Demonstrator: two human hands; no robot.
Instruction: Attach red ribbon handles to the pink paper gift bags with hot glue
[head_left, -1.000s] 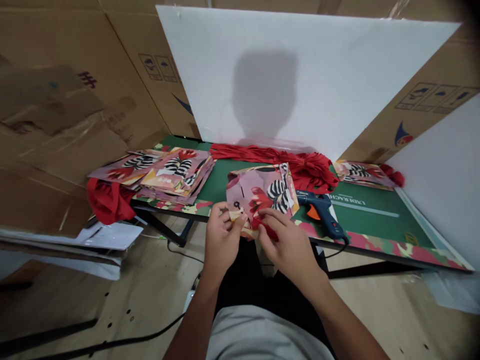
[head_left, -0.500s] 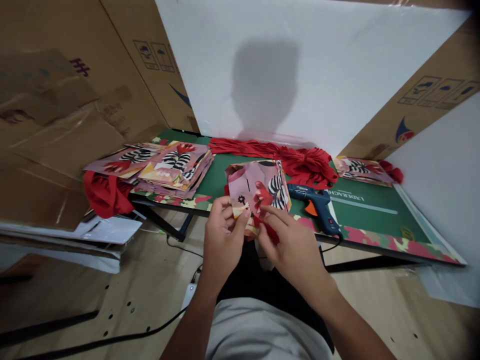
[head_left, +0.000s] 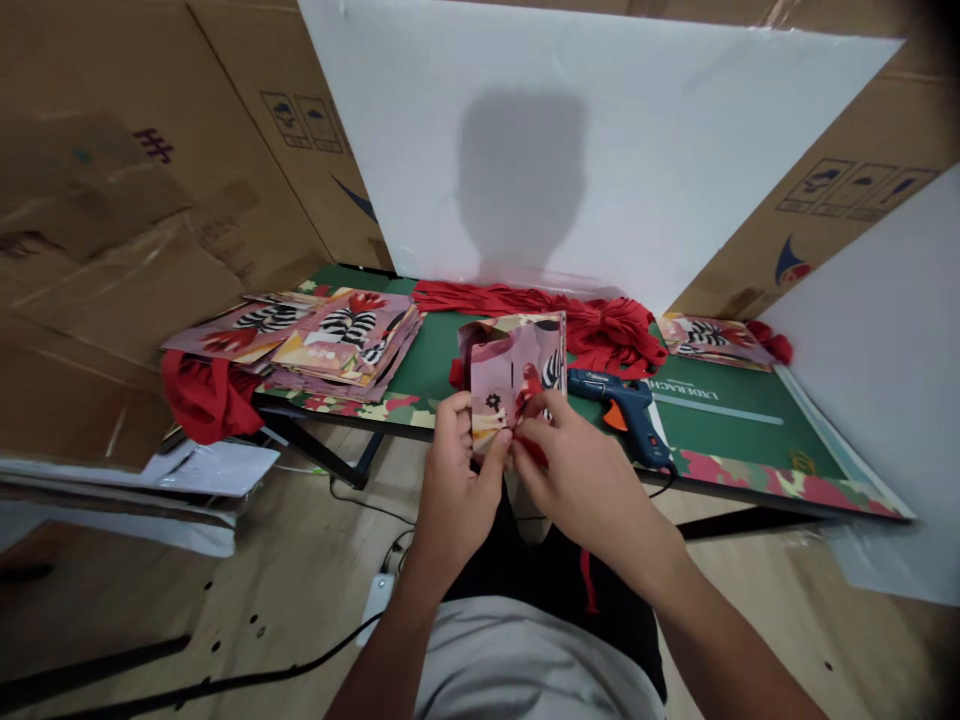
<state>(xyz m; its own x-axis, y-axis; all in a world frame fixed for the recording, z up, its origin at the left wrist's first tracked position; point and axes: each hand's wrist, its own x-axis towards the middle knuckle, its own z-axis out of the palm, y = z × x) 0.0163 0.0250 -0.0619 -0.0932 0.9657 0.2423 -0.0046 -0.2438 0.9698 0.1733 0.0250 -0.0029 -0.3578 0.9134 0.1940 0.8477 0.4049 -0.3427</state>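
Observation:
A small pink paper bag (head_left: 512,372) printed with red flowers and zebra stripes is held upright over the near edge of the green table (head_left: 735,425). My left hand (head_left: 459,478) pinches its lower left corner, fingers closed on the paper. My right hand (head_left: 581,468) grips the bag's lower right part, where a red ribbon (head_left: 534,450) shows under the fingers. A length of red ribbon (head_left: 589,580) hangs down over my lap.
A stack of flat printed bags (head_left: 330,340) lies at the table's left, red cloth (head_left: 204,395) hanging beside it. A heap of red ribbons (head_left: 600,330) lies behind, a blue glue gun (head_left: 624,410) to the right, more bags (head_left: 709,340) far right. White boards and cardboard boxes surround.
The bag has been turned more edge-on and drawn closer between my hands. My right hand's fingers have closed in on its lower part, and a red ribbon now hangs over my lap.

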